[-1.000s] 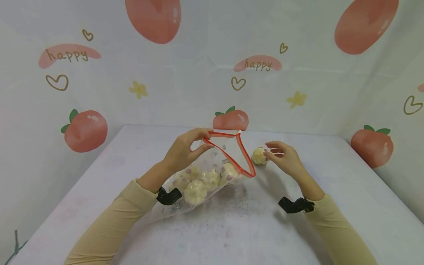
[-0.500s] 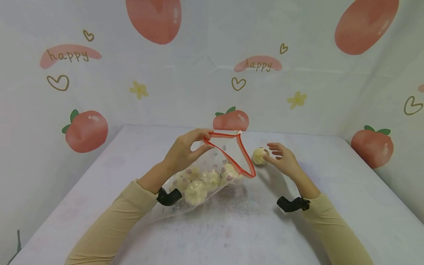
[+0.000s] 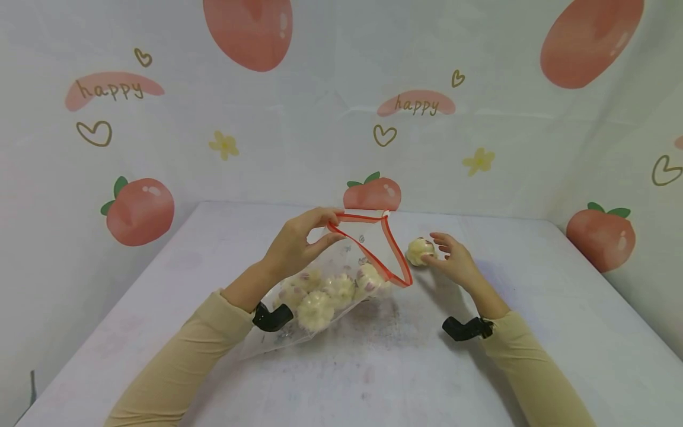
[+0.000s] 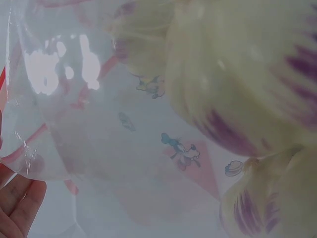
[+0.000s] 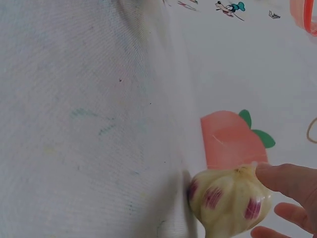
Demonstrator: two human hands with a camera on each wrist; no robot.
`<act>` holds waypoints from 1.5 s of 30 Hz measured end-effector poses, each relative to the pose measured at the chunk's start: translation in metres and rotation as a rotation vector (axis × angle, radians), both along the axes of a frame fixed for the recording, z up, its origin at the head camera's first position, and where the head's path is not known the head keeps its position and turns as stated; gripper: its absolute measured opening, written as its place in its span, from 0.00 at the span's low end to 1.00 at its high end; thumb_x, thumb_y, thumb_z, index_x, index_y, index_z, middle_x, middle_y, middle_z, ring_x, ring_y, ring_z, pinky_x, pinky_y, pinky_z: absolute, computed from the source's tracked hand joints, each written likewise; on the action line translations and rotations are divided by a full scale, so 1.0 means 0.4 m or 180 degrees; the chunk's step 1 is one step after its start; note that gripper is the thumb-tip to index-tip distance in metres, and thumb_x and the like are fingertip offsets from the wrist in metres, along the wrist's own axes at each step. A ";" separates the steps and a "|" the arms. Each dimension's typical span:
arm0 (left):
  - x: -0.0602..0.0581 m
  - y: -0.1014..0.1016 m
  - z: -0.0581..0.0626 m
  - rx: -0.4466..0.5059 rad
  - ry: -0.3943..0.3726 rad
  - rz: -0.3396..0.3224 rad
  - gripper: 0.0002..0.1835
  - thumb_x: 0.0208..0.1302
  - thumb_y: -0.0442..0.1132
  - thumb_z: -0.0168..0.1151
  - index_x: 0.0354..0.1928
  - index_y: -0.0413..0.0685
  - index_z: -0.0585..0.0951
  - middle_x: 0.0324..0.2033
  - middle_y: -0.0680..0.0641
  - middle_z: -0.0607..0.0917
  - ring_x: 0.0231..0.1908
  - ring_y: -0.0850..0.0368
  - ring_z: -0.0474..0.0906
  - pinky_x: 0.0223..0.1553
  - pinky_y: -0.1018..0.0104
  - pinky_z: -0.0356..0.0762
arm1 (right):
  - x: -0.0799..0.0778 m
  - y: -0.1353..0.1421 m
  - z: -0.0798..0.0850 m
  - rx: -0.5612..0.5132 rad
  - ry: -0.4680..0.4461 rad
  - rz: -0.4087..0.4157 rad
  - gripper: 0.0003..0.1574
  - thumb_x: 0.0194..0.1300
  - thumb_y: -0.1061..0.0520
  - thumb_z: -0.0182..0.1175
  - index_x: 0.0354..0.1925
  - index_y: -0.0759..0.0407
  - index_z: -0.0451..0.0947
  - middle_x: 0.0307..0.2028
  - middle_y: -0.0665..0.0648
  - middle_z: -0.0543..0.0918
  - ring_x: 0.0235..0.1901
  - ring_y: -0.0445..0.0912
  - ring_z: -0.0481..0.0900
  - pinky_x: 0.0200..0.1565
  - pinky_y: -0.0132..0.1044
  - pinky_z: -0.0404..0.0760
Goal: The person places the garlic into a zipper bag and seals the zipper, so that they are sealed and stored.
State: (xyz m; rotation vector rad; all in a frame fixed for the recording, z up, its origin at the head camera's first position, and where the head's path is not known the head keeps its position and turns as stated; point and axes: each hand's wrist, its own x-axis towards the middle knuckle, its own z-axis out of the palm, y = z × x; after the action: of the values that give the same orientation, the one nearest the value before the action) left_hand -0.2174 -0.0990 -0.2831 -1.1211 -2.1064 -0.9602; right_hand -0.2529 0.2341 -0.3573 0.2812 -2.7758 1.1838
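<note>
My left hand (image 3: 296, 240) pinches the red-edged rim of a clear zip bag (image 3: 347, 249) between thumb and fingers, holding its mouth apart. Several garlic bulbs (image 3: 315, 309), cream with purple streaks, lie inside the tilted bag; they loom close in the left wrist view. One loose garlic bulb (image 3: 420, 252) sits on the table just right of the bag's mouth. Beside it is my right hand (image 3: 458, 262), fingers spread and relaxed. In the right wrist view the thumb (image 5: 280, 177) touches or nearly touches the loose bulb (image 5: 230, 198), while the other fingers are apart from it.
A pale, faintly stained table (image 3: 368, 379) spreads under both arms. Behind it hangs a white backdrop (image 3: 299, 107) printed with red fruit, hearts and yellow flowers. A black wrist mount (image 3: 464, 328) juts inward from the right sleeve, another (image 3: 272, 317) from the left.
My right hand and forearm have shifted slightly left and down beside the loose garlic bulb, which has moved a little to the right. The left hand and bag have stayed almost still.
</note>
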 end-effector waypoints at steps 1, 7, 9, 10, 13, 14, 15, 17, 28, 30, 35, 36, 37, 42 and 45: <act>0.000 0.000 0.000 -0.0002 -0.0008 -0.0002 0.12 0.54 0.33 0.67 0.39 0.41 0.76 0.47 0.42 0.83 0.46 0.51 0.81 0.47 0.60 0.80 | -0.001 0.000 -0.001 -0.0010 -0.0019 0.0002 0.37 0.60 0.58 0.62 0.63 0.68 0.61 0.61 0.76 0.67 0.59 0.71 0.67 0.58 0.61 0.69; 0.002 0.000 0.002 -0.0016 -0.0010 0.0005 0.12 0.54 0.34 0.67 0.39 0.41 0.76 0.47 0.42 0.83 0.47 0.51 0.81 0.47 0.60 0.81 | -0.006 -0.003 -0.006 -0.0002 -0.0068 -0.0011 0.38 0.60 0.58 0.62 0.64 0.68 0.60 0.61 0.77 0.65 0.60 0.71 0.65 0.59 0.60 0.69; 0.002 0.000 0.002 -0.0023 -0.0005 0.0009 0.12 0.54 0.33 0.67 0.39 0.41 0.76 0.47 0.42 0.83 0.47 0.51 0.81 0.46 0.60 0.81 | -0.008 -0.005 -0.008 0.0020 -0.0057 -0.0013 0.38 0.60 0.59 0.63 0.64 0.69 0.60 0.61 0.77 0.66 0.60 0.71 0.65 0.59 0.60 0.68; 0.002 0.000 0.002 -0.0028 -0.0004 0.0010 0.12 0.54 0.33 0.67 0.39 0.41 0.76 0.47 0.42 0.83 0.47 0.50 0.81 0.46 0.60 0.81 | -0.009 -0.006 -0.010 0.0038 -0.0049 -0.0011 0.38 0.59 0.59 0.63 0.63 0.69 0.60 0.61 0.77 0.66 0.60 0.71 0.66 0.59 0.61 0.68; 0.001 0.000 0.001 -0.0038 -0.0018 0.0013 0.12 0.54 0.33 0.67 0.39 0.41 0.76 0.47 0.42 0.83 0.48 0.50 0.81 0.46 0.59 0.81 | -0.012 -0.008 -0.014 0.0065 -0.0046 -0.0006 0.39 0.59 0.60 0.63 0.64 0.69 0.59 0.60 0.78 0.66 0.60 0.71 0.66 0.59 0.61 0.68; 0.001 0.000 0.000 -0.0039 -0.0023 0.0017 0.12 0.54 0.33 0.67 0.39 0.41 0.76 0.47 0.42 0.83 0.48 0.50 0.81 0.45 0.59 0.81 | -0.013 -0.008 -0.015 0.0073 -0.0045 -0.0005 0.39 0.59 0.60 0.63 0.64 0.69 0.59 0.60 0.78 0.66 0.60 0.71 0.66 0.59 0.61 0.67; 0.001 0.001 0.000 -0.0041 -0.0027 0.0019 0.12 0.54 0.33 0.67 0.39 0.41 0.76 0.47 0.42 0.83 0.48 0.50 0.81 0.46 0.59 0.81 | -0.013 -0.008 -0.016 0.0080 -0.0043 -0.0003 0.39 0.59 0.60 0.63 0.64 0.69 0.59 0.60 0.78 0.66 0.60 0.71 0.66 0.59 0.62 0.67; 0.000 0.001 0.000 -0.0040 -0.0038 0.0015 0.11 0.55 0.33 0.67 0.38 0.41 0.76 0.48 0.42 0.83 0.48 0.50 0.81 0.46 0.59 0.80 | -0.014 -0.008 -0.018 0.0085 -0.0050 -0.0007 0.40 0.59 0.60 0.63 0.64 0.69 0.59 0.61 0.77 0.66 0.60 0.71 0.65 0.59 0.62 0.66; 0.002 0.000 0.002 -0.0039 -0.0075 0.0010 0.11 0.55 0.34 0.67 0.38 0.41 0.76 0.47 0.42 0.83 0.47 0.51 0.81 0.48 0.60 0.80 | -0.023 -0.012 -0.026 0.0073 0.0002 0.0068 0.40 0.56 0.63 0.65 0.64 0.68 0.60 0.60 0.77 0.68 0.59 0.72 0.66 0.60 0.62 0.65; 0.002 0.000 0.002 -0.0038 -0.0084 0.0009 0.11 0.55 0.33 0.67 0.38 0.41 0.76 0.48 0.42 0.83 0.47 0.51 0.81 0.48 0.60 0.80 | -0.024 -0.013 -0.027 0.0107 0.0018 0.0060 0.40 0.56 0.63 0.65 0.63 0.68 0.60 0.60 0.76 0.68 0.59 0.72 0.66 0.60 0.63 0.65; 0.002 0.000 0.002 -0.0039 -0.0100 0.0017 0.11 0.55 0.33 0.66 0.39 0.40 0.76 0.48 0.42 0.83 0.47 0.50 0.81 0.48 0.60 0.80 | -0.028 -0.017 -0.029 0.0134 0.0066 0.0035 0.39 0.55 0.63 0.65 0.62 0.69 0.61 0.59 0.75 0.69 0.58 0.71 0.67 0.58 0.62 0.67; 0.002 0.000 0.002 -0.0043 -0.0101 0.0017 0.11 0.56 0.33 0.66 0.39 0.40 0.76 0.48 0.42 0.83 0.47 0.50 0.81 0.48 0.60 0.80 | -0.028 -0.018 -0.030 0.0142 0.0084 0.0031 0.39 0.55 0.63 0.65 0.62 0.69 0.62 0.58 0.75 0.70 0.58 0.71 0.67 0.58 0.62 0.67; 0.003 -0.001 0.002 -0.0048 -0.0100 0.0018 0.11 0.56 0.33 0.66 0.39 0.40 0.76 0.48 0.42 0.83 0.47 0.50 0.81 0.48 0.60 0.80 | -0.029 -0.019 -0.031 0.0142 0.0091 0.0022 0.38 0.55 0.63 0.65 0.62 0.69 0.62 0.58 0.75 0.70 0.58 0.71 0.67 0.58 0.62 0.67; 0.003 -0.001 0.001 -0.0060 -0.0089 0.0018 0.11 0.56 0.33 0.66 0.39 0.41 0.76 0.47 0.42 0.83 0.48 0.50 0.81 0.47 0.60 0.80 | -0.031 -0.020 -0.035 0.0153 0.0126 -0.0001 0.38 0.55 0.62 0.66 0.61 0.69 0.62 0.57 0.76 0.71 0.56 0.71 0.69 0.56 0.62 0.69; 0.004 -0.001 0.001 -0.0063 -0.0074 0.0022 0.11 0.55 0.33 0.66 0.39 0.41 0.76 0.47 0.42 0.83 0.48 0.50 0.81 0.46 0.59 0.80 | -0.031 -0.019 -0.036 0.0138 0.0123 -0.0018 0.38 0.54 0.62 0.66 0.60 0.69 0.63 0.57 0.76 0.71 0.56 0.70 0.70 0.56 0.61 0.69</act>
State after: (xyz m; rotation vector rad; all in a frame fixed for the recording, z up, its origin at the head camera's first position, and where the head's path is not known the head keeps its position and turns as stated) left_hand -0.2158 -0.0993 -0.2826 -1.1166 -2.1414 -0.9555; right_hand -0.2653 0.2264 -0.3715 0.2966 -2.7697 1.1061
